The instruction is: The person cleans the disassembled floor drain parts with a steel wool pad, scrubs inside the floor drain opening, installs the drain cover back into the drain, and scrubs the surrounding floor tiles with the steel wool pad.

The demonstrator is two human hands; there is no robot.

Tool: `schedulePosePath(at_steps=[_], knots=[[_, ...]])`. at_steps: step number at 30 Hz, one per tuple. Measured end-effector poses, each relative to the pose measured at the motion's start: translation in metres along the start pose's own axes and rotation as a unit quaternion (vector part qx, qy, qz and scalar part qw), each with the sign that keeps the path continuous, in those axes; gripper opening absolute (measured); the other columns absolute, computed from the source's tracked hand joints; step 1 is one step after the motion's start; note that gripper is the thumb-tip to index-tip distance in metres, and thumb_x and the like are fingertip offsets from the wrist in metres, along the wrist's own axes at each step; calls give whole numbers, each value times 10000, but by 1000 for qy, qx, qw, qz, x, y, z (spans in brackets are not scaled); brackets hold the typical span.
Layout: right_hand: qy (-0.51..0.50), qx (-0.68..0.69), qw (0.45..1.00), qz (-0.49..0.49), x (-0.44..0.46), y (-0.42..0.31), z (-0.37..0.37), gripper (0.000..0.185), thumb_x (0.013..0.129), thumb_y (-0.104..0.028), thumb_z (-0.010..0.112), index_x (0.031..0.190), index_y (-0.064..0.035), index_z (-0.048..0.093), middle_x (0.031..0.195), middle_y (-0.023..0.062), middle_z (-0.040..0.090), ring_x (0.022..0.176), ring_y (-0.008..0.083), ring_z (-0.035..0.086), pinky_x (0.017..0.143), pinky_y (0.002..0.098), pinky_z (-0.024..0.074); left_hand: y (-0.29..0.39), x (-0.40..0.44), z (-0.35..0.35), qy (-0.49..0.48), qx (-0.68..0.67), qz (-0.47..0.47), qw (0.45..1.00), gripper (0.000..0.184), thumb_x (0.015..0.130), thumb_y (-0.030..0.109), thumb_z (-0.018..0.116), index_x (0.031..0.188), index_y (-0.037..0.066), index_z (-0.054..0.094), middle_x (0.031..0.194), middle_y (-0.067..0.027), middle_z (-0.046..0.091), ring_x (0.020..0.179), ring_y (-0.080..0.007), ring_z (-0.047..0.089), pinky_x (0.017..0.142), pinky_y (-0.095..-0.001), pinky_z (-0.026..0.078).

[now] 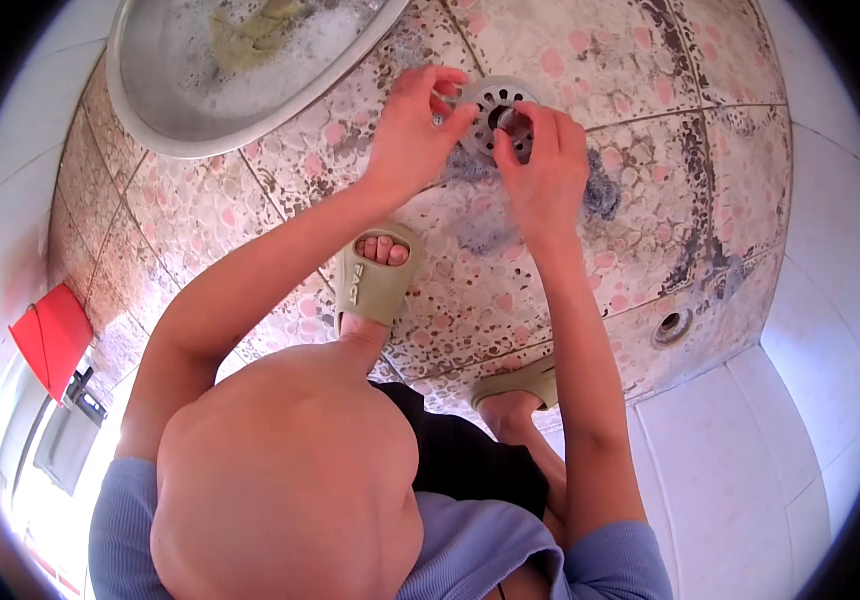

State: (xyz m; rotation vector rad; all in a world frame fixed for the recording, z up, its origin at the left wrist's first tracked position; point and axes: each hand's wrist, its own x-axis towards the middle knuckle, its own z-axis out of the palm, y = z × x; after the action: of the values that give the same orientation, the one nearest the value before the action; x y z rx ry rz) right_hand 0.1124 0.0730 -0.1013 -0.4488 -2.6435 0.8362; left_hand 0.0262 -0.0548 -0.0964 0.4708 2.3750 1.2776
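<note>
A round metal drain cover (491,88) with slots around its rim lies on the tiled floor, with a dark hole at its middle. My right hand (547,170) is closed at the cover's right side, thumb and fingers pinching a small round drain piece (521,124) over the centre. At the left edge of the cover is my left hand (413,135), its fingers curved and apart with nothing visible between them. Beside my right wrist lies a dark grey, curly scouring pad (603,187), partly hidden by the hand.
A large metal basin (185,142) with sudsy water and a yellowish cloth (255,32) stands at upper left. A red bucket (53,342) is at far left. An open floor hole (673,326) lies at right, near the white tiled wall. My sandalled feet are below the drain.
</note>
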Motion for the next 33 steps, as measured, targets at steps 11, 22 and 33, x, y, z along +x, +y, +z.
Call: schedulePosePath(at_steps=[11,22,33], knots=[[-22,-3,1000,1,-1,2,8,316,680,-66,693,983,-46,603,958,109,543,873,290,536,739,372,469,-23,12,18,-150,-117,-108,976,424,820,209,640,1167,20,488,964,-60,597,848,-120,570,695,-262,469],[-32,-18,999,12,0,2,7,312,675,-85,709,970,-59,612,934,95,543,865,271,540,717,362,467,-30,22,26,-135,-119,-107,978,392,739,254,669,1025,4,573,940,-160,633,871,-269,613,773,-355,467],[-97,221,926,291,9,34,-5,319,699,-196,729,945,-28,613,824,80,629,721,178,583,635,305,468,-27,24,24,-176,-101,-101,974,368,789,218,681,1064,8,556,924,-83,641,802,-141,593,727,-283,468]])
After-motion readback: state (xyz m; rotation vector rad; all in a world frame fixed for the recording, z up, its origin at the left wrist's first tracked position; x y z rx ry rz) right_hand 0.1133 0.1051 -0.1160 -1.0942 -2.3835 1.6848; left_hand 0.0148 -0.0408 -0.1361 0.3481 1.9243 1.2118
